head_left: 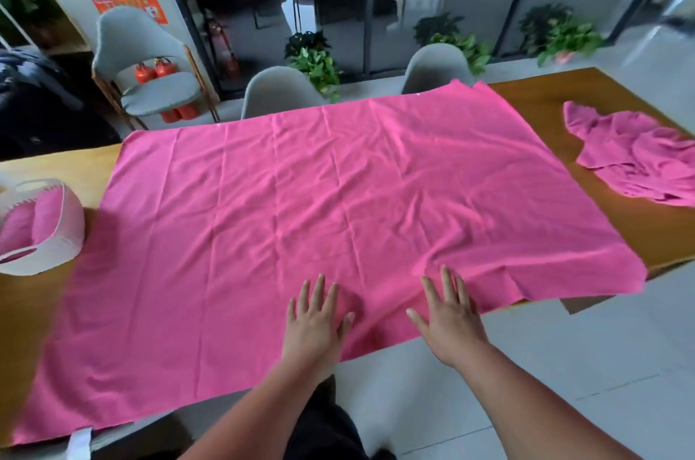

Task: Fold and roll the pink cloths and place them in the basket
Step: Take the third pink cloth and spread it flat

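A large bright pink cloth (301, 203) lies spread flat over the brown wooden table (586, 98), its near edge under both hands. The left hand (314, 320) and right hand (447, 316) press it with straight, spread fingers, gripping nothing. 1 crumpled pink cloth (639, 154) sits far right; the white plastic basket (56, 233), at far left, holds rolled pink cloths (34, 218).

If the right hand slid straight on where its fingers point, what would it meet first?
Only more of the spread pink cloth under it: the right hand points toward the far table edge, and nothing stands on the cloth along that line. A grey chair seems to sit beyond.
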Demonstrator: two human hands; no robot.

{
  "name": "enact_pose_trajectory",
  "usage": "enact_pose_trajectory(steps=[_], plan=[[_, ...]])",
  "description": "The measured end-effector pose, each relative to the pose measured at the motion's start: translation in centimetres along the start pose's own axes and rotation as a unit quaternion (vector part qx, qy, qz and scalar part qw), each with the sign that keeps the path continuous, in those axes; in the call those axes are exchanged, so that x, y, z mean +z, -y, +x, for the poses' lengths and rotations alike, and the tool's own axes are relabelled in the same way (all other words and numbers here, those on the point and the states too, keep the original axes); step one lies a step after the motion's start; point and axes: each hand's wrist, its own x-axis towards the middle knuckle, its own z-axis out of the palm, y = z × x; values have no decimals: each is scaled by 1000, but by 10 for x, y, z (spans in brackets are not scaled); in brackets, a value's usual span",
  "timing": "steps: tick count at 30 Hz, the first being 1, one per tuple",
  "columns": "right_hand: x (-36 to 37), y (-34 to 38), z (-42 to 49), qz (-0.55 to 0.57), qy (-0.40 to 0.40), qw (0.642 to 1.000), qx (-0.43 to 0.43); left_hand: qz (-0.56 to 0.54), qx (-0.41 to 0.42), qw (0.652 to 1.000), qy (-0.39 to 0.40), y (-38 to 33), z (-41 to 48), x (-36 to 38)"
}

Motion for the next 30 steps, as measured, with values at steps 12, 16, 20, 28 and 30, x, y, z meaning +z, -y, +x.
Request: enact_pose_trajectory(steps=[12,16,20,28,30], plan=[[-39,-116,73,28,3,991,131,25,102,994,6,-124,108,13],[-56,-162,89,-14,-39,982,182,42,29,999,0,-160,145,21],[-69,-198,108,-21,-14,974,224,33,54,997,-48,-193,177,24],[-114,-243,162,-30,-15,968,248,51,93,994,-19,-259,239,13],[-127,-250,187,-26,-17,973,227,57,94,994,-11,-278,255,12]])
